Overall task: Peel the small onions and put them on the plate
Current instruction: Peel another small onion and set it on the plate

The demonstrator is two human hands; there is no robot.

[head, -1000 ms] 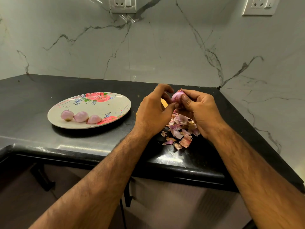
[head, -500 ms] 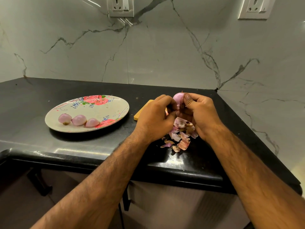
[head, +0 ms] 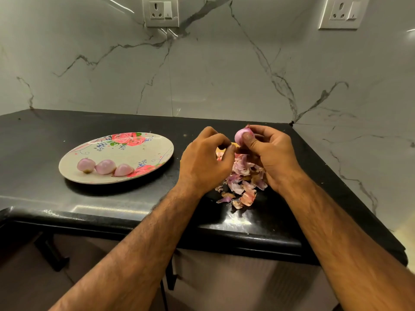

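Observation:
My right hand [head: 272, 153] grips a small pinkish onion [head: 240, 136] between thumb and fingers, held up above the counter. My left hand [head: 205, 163] is just left of it, fingers curled, thumb and forefinger pinched together on what looks like a thin bit of onion skin. Under both hands lies a pile of pink and brown peels [head: 241, 187]. To the left stands a floral plate [head: 132, 153] with three peeled onions in a row at its near left: one [head: 86, 164], a second [head: 105, 166] and a third [head: 123, 169].
The black counter [head: 45, 140] ends in a rounded front edge near my forearms and meets marble walls behind and on the right. A yellow object [head: 233, 144] is mostly hidden behind my left hand. Two wall sockets [head: 160, 11] sit high up.
My left hand has drawn back a little to the left, away from the onion. The right hand has turned the onion so more of its peeled side shows.

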